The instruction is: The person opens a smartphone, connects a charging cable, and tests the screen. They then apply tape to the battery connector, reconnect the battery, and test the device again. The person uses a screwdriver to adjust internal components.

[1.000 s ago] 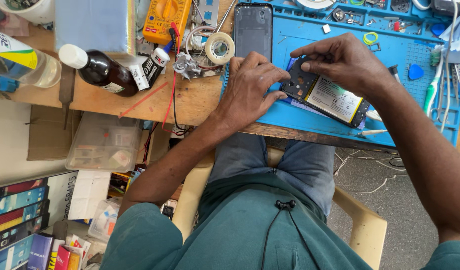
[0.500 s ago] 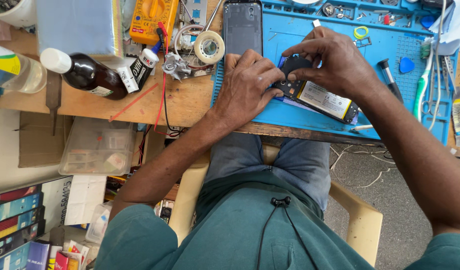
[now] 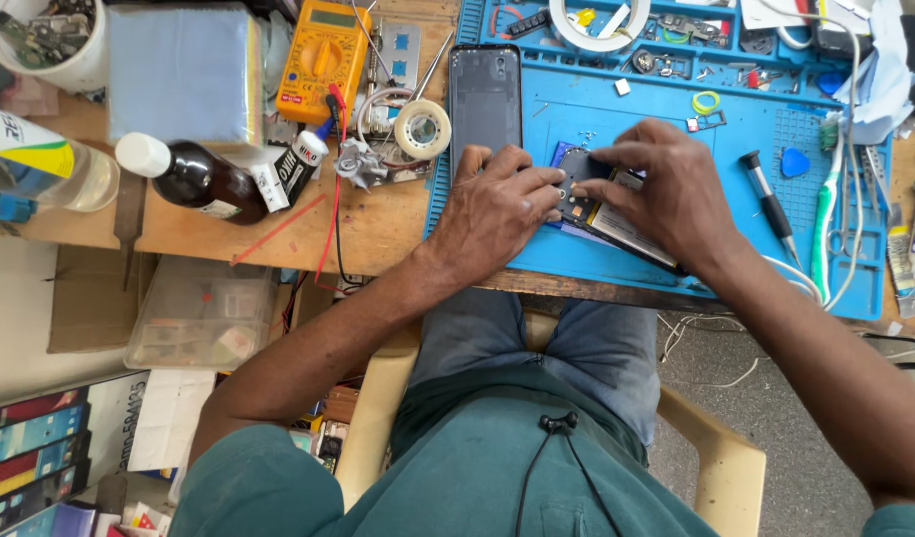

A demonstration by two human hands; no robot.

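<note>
A person seated at a cluttered wooden tabletop (image 3: 378,224) worked w/ both hands on an opened phone (image 3: 616,214) lying on a blue work mat (image 3: 577,119). The left hand (image 3: 497,204) lay palm-down on the mat, fingers curled, tips pressed against the phone's left end. The right hand (image 3: 666,194) covered the phone's middle from above, fingers bent & pressing its upper edge; whether it pinched a small part could not be told. A dark phone back cover (image 3: 485,94) lay flat on the mat just above the left hand, apart from the phone. A black screwdriver (image 3: 770,204) & blue pick (image 3: 795,161) lay on the mat to the right of the right hand. On the bare wood to the left: yellow multimeter (image 3: 323,60), small tape roll (image 3: 421,129), brown bottle w/ white cap (image 3: 189,177) on its side. A white tape ring (image 3: 598,25) sat in the mat's top tray
</note>
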